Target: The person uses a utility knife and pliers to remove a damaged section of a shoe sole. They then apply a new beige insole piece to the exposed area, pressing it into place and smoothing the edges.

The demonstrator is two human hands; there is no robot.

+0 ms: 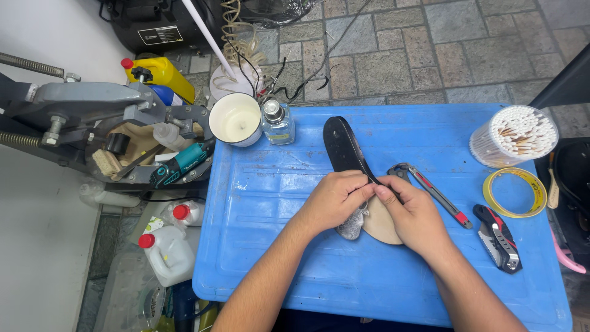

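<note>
Fingers [359, 192] of both hands hide sole's [342, 144] middle.

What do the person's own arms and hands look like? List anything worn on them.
Both forearms are bare to the frame's lower edge, with no sleeves in view. The left hand and right hand wear no gloves. No rings, watch, bracelet or markings show. Fingernails look short and unpainted.

A scuffed blue desk [270, 246] fills the middle of the frame. On it lie a shoe sole [350, 160] at centre, a white cup [236, 119] and small glass bottle [278, 123] upper left, and a cotton swab tub [514, 135], yellow tape roll [515, 192], pliers [430, 190] and a folding knife [499, 238] at right.
</note>
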